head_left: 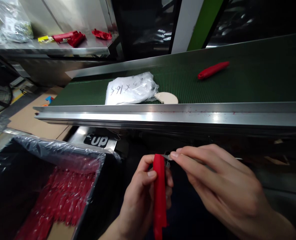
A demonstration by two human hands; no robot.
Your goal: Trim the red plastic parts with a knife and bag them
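Observation:
My left hand (140, 193) is closed round a long red plastic part (159, 193), held upright below the conveyor's steel rail. My right hand (218, 180) pinches a small metal blade-like tool (167, 156) and presses its tip against the top end of the red part. Both hands sit low in the middle of the view, in front of a dark space under the belt.
A green conveyor belt (250, 80) carries another red part (213, 70), a white plastic bag (130, 89) with writing and a pale disc (166, 97). A plastic-lined box (63, 150) of several red parts stands at lower left. More red parts (70, 37) lie on a steel shelf behind.

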